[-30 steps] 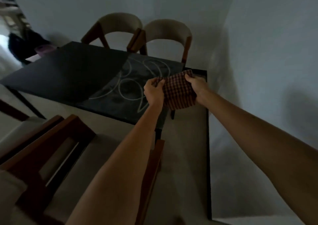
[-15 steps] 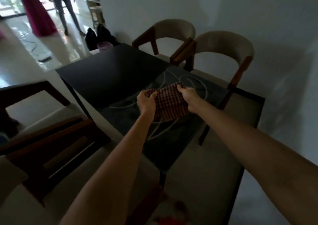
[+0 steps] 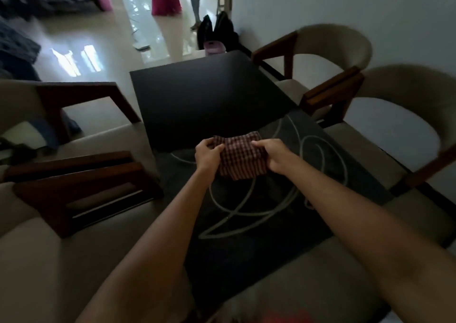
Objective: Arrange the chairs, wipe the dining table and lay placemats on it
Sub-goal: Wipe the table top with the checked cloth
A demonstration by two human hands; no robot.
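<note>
Now both hands, left hand (image 3: 208, 155), right hand (image 3: 272, 157), gripping crumpled checked cloth (image 3: 240, 158), glossy black table (image 3: 202, 100)

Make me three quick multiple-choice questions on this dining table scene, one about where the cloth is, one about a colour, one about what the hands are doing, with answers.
1. Where is the checked cloth?
A. Over the table
B. On a chair seat
C. On the floor

2. What colour is the tabletop?
A. White
B. Black
C. Yellow

3. How do the hands meet the cloth?
A. Both grip it
B. Only one touches it
C. Neither touches it

Answers: 1 A, it is held above the patterned end; 2 B, the surface is dark; 3 A, left hand and right hand each hold an edge.
</note>
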